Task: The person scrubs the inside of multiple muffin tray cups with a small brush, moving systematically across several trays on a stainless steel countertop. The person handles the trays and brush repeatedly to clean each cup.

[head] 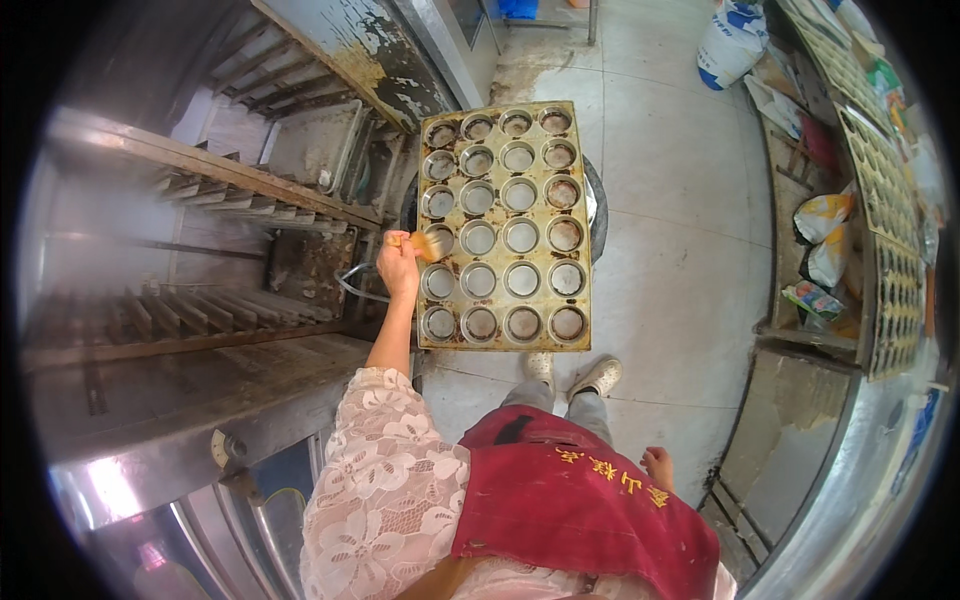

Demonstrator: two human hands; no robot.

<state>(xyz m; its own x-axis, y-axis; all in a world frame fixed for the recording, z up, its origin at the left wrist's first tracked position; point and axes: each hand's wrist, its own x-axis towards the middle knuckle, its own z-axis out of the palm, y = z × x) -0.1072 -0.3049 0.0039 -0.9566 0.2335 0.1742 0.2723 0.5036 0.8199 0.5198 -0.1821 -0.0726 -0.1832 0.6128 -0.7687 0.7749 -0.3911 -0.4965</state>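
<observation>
My left hand [398, 264] grips a pastry brush [427, 245] by its handle. The brush's bristles are over a cup at the left edge of a metal muffin pan [501, 217], and they look slightly blurred. The pan has rows of round cups and brown stains, and it rests over a dark round container [598, 210], mostly hidden beneath it. Low at the right side of the red apron hangs my right hand [658, 466], away from the pan, its fingers curled. I see nothing in it, though its palm side is partly hidden.
A rack [225, 169] with slatted rails stands at the left, above a metal appliance with a dial [229, 448]. Along the right, more muffin pans [896, 300] lie on a worktop over a shelf holding bags [825, 217]. A white and blue sack [731, 45] stands on the floor [667, 300].
</observation>
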